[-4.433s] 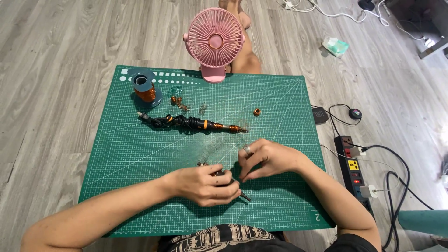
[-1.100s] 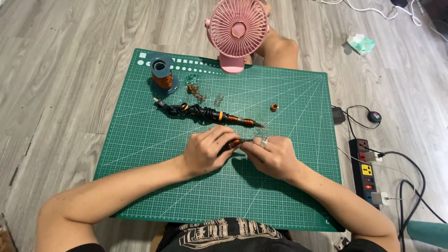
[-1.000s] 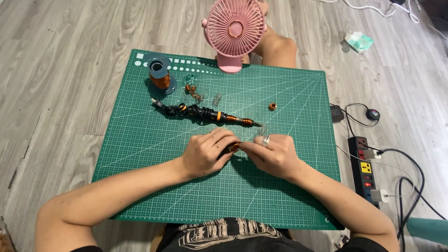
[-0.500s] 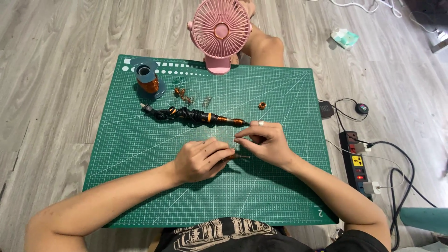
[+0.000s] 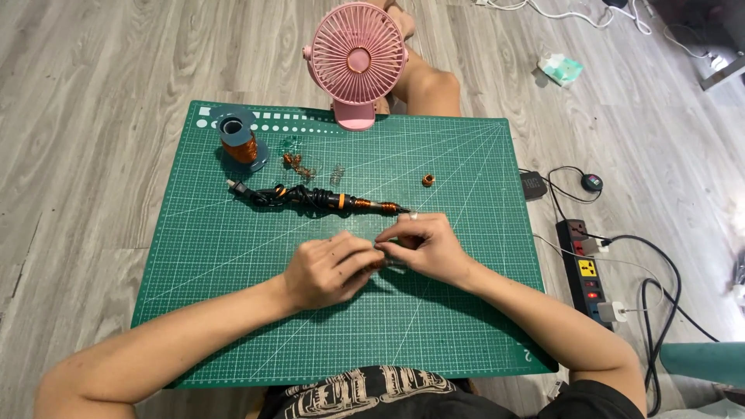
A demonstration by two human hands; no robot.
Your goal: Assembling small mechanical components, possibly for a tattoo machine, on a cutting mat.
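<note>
My left hand (image 5: 330, 268) and my right hand (image 5: 425, 247) meet over the middle of the green cutting mat (image 5: 233, 256). Both pinch one small orange-brown part (image 5: 378, 262) between their fingertips; most of it is hidden by the fingers. A ring shows on my right hand. Just beyond the hands lies a black and orange soldering iron (image 5: 326, 199) with its cord bundled at its left end.
A spool of copper wire (image 5: 239, 141) stands at the mat's far left, with small copper coils (image 5: 299, 163) beside it and a tiny copper ring (image 5: 427, 180) further right. A pink fan (image 5: 357, 58) sits at the far edge. A power strip (image 5: 583, 264) and cables lie right.
The hands were lower on the mat at first, then came up towards the soldering iron. Since half a second ago they have closed together again on the small part.
</note>
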